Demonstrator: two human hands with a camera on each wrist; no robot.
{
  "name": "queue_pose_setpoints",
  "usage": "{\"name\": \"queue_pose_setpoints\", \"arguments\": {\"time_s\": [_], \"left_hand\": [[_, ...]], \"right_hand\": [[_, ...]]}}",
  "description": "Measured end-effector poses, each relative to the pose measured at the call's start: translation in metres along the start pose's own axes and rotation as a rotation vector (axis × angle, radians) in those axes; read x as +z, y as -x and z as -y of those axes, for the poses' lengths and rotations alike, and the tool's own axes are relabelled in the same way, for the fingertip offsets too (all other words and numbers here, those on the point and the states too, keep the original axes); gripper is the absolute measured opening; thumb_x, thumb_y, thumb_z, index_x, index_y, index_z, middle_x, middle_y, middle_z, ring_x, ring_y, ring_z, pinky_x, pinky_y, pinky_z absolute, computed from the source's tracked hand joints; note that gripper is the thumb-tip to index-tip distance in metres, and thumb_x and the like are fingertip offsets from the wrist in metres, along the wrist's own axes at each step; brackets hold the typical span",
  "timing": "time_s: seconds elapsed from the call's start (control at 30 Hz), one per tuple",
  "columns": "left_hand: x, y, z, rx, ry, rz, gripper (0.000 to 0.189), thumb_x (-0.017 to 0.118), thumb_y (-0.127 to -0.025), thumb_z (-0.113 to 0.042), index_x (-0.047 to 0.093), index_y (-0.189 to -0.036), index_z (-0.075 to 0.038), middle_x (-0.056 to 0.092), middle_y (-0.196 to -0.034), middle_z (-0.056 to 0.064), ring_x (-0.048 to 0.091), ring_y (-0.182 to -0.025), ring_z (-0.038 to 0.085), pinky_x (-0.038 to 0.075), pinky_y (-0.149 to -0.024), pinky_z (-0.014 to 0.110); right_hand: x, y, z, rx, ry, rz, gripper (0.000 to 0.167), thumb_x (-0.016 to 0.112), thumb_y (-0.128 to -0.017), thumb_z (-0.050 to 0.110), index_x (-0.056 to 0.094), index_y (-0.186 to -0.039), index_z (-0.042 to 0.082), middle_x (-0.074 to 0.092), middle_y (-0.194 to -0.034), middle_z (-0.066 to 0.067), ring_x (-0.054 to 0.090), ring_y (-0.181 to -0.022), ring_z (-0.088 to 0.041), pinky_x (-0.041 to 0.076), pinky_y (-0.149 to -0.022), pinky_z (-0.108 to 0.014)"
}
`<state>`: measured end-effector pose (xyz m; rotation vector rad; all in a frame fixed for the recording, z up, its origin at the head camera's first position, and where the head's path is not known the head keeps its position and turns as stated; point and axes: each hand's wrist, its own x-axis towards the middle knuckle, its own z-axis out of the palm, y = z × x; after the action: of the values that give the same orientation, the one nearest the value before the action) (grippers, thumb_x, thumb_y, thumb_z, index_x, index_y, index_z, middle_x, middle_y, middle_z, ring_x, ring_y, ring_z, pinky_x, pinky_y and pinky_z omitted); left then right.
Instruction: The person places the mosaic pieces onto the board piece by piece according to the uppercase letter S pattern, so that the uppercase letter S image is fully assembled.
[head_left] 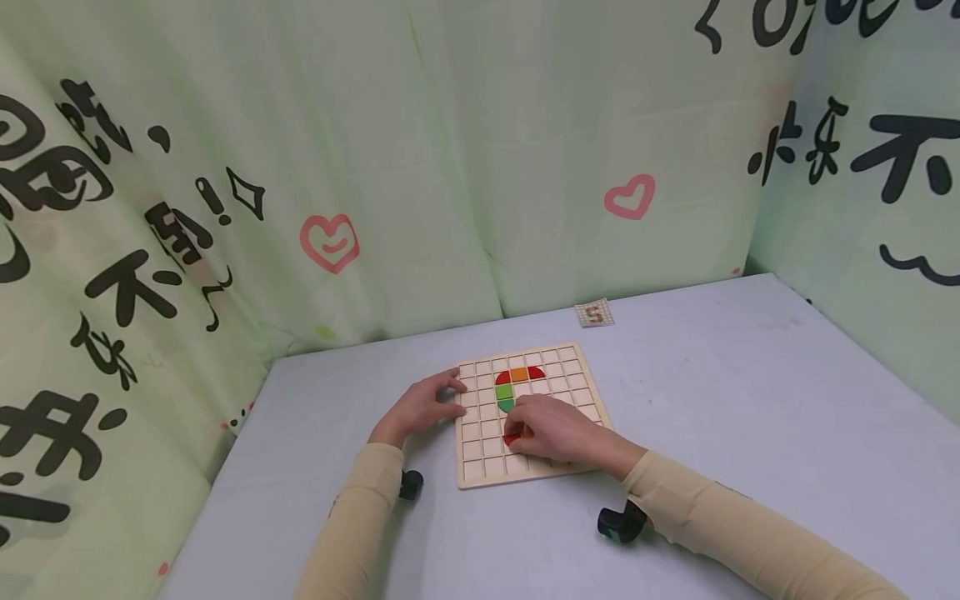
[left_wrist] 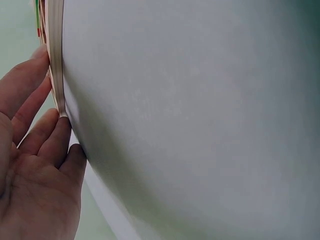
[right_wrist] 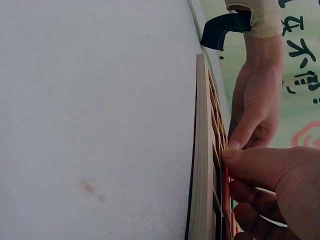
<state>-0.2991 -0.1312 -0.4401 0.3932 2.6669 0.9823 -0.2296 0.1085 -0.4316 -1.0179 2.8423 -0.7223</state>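
Observation:
A square wooden grid board (head_left: 480,465) lies flat in front of me. My left hand (head_left: 420,406) rests against its left edge, fingers spread and gently bent; in the left wrist view the fingertips (left_wrist: 41,52) touch the side of the board. Over the board's lower middle, my right hand (head_left: 558,429) has thumb and fingers curled at a small red rounded piece (head_left: 510,439), pinching it low on the grid. Farther up sit a red rounded piece (head_left: 503,379), an orange square (head_left: 519,375), another red rounded piece (head_left: 536,372), a light green square (head_left: 504,391) and a dark green rounded piece (head_left: 506,406).
A small card (head_left: 595,313) with a coloured pattern on a grid lies near the table's back edge. The white table (head_left: 712,400) extends around the board. Printed curtains (head_left: 450,167) hang behind and at both sides. Black wrist devices (head_left: 622,522) sit under both forearms.

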Motion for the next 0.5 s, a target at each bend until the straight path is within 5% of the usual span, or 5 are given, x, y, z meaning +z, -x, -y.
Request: {"name": "queue_pose_setpoints", "arguments": {"time_s": [0.3, 0.5], "left_hand": [[-0.001, 0.000, -0.001, -0.016, 0.009, 0.006, 0.032, 0.075, -0.087, -0.018, 0.067, -0.117, -0.014, 0.037, -0.155, 0.001, 0.025, -0.146, 0.026, 0.024, -0.118, 0.046], [-0.002, -0.001, -0.001, -0.016, -0.001, 0.005, 0.032, 0.075, -0.087, -0.018, 0.066, -0.117, -0.016, 0.037, -0.155, -0.001, 0.025, -0.146, 0.024, 0.024, -0.118, 0.044]], "right_hand": [[-0.008, 0.002, -0.005, 0.050, -0.046, -0.026, 0.008, 0.071, -0.089, 0.022, 0.072, -0.092, 0.015, 0.059, -0.084, 0.009, 0.051, -0.076, -0.009, 0.047, -0.069, -0.027], [-0.034, 0.005, -0.035, 0.218, -0.106, -0.114, 0.013, 0.065, -0.093, 0.022, 0.074, -0.097, 0.012, 0.064, -0.089, 0.005, 0.055, -0.082, -0.014, 0.050, -0.073, -0.031]]}}
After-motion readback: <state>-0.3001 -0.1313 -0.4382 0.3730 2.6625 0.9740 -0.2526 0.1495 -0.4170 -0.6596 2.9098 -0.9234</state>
